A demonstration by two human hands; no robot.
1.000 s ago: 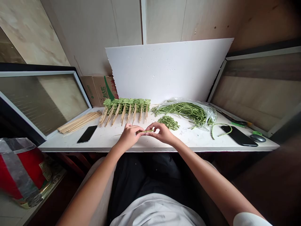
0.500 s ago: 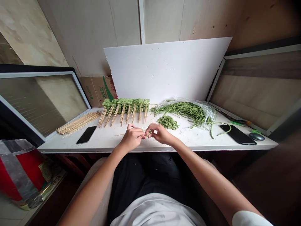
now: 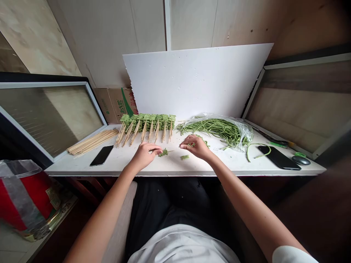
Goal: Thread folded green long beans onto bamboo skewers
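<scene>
My left hand (image 3: 146, 155) is closed on a thin bamboo skewer (image 3: 170, 151) with several short green bean pieces (image 3: 163, 152) threaded side by side on it. The skewer's bare tip points right, toward my other hand. My right hand (image 3: 196, 146) hovers just right of that tip, thumb and fingers drawn together; whether a piece sits between them is hidden. Below it, a few cut bean pieces (image 3: 184, 157) lie on the white table. Partly behind my right hand is the pile of cut pieces (image 3: 205, 141).
Stacked bean skewers (image 3: 148, 122) stand at the back, sticks facing me. Loose bamboo skewers (image 3: 91, 142) and a phone (image 3: 101, 156) lie left. Long beans (image 3: 216, 128) in a clear bag (image 3: 244, 129), a single bean (image 3: 247, 152), another phone (image 3: 279, 157) and a mouse (image 3: 300, 159) are right.
My hands have moved apart, the left one to the left with the skewer, the right one rightward and up. The threaded pieces and the few pieces on the table now show.
</scene>
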